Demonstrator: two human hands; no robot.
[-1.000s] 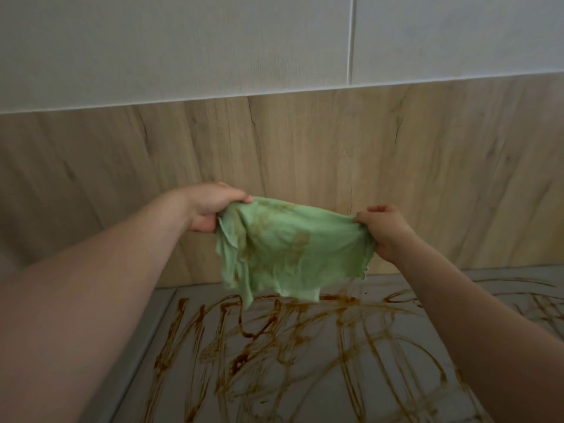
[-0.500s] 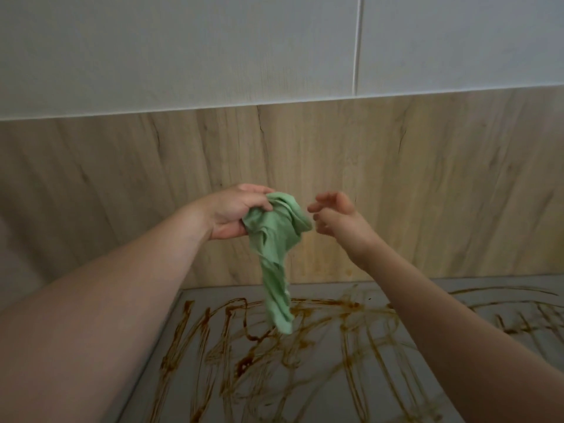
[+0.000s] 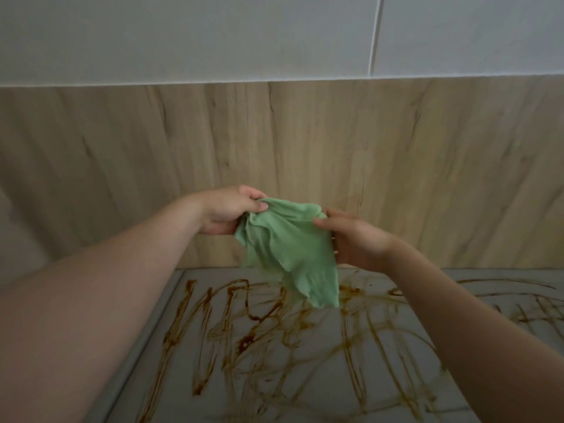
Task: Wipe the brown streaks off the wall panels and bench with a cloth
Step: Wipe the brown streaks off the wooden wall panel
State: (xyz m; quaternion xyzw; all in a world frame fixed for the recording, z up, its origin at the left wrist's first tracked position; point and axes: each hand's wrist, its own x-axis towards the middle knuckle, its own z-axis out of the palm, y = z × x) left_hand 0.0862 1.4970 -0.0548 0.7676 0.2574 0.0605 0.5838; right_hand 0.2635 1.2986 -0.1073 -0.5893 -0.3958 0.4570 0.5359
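Wood-grain wall panels (image 3: 396, 166) rise behind a grey worktop (image 3: 305, 392), with pale tiles (image 3: 213, 35) above them. Brown streaks (image 3: 250, 331) loop and cross over most of the worktop. Both hands hold a green cloth (image 3: 290, 248) in the air in front of the wood panel, above the streaked surface. The left hand (image 3: 225, 212) pinches the cloth's upper left edge between thumb and curled fingers. The right hand (image 3: 351, 236) grips the upper right edge, fingers curled round the fabric. Between them the cloth hangs bunched, its lower corner drooping toward the worktop without visibly touching it.
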